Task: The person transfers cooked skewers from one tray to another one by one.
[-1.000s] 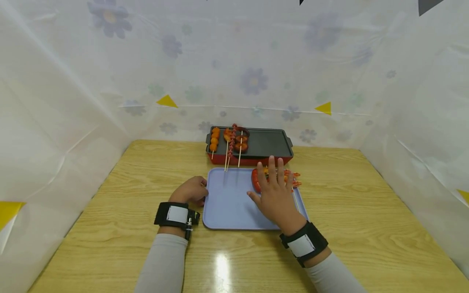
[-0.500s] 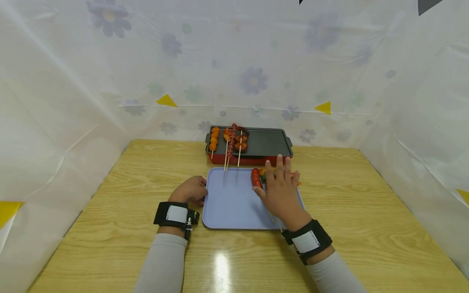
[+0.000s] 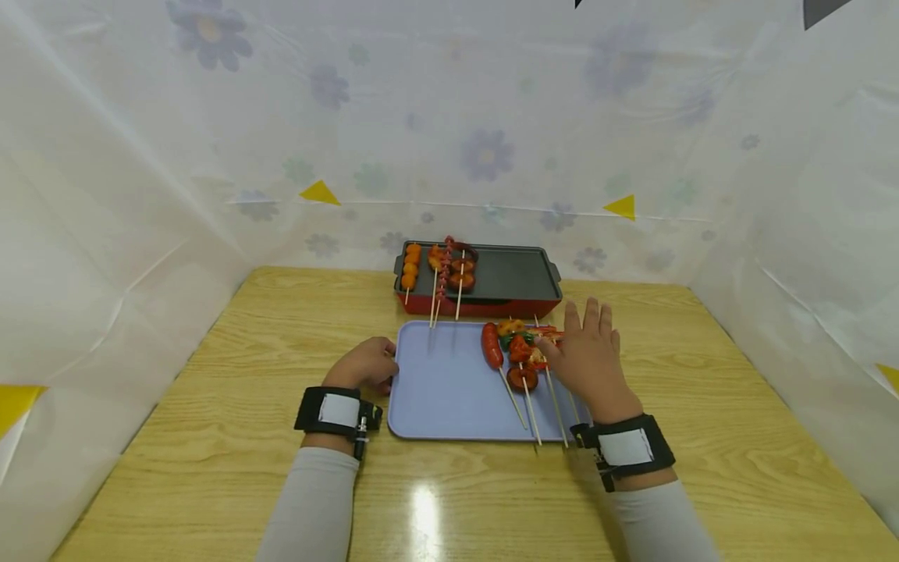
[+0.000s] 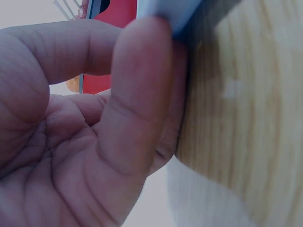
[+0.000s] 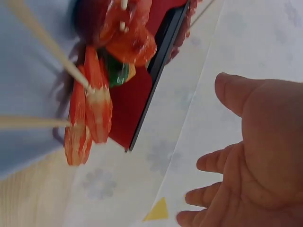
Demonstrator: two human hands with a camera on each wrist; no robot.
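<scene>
My left hand (image 3: 361,365) grips the left edge of a pale blue tray (image 3: 442,390); in the left wrist view its fingers curl at the tray's edge (image 4: 175,12). My right hand (image 3: 593,363) is held flat with fingers straight above the tray's right side, holding nothing. Under and beside it lie several food skewers: a red sausage skewer (image 3: 492,343), a skewer with a round brown slice (image 3: 523,379) and red pieces, and crab sticks (image 5: 97,104), seen closely in the right wrist view. The right hand partly hides the rightmost skewers.
Behind the tray stands a red grill with a dark top plate (image 3: 509,273). On its left half lie an orange ball skewer (image 3: 410,269) and several others, sticks overhanging the front. A wooden table (image 3: 232,390) lies beneath, with flowered white sheeting (image 3: 485,101) around it.
The right hand has moved right across the tray, uncovering the sausage and several skewers beside it. The left hand stays at the tray's edge.
</scene>
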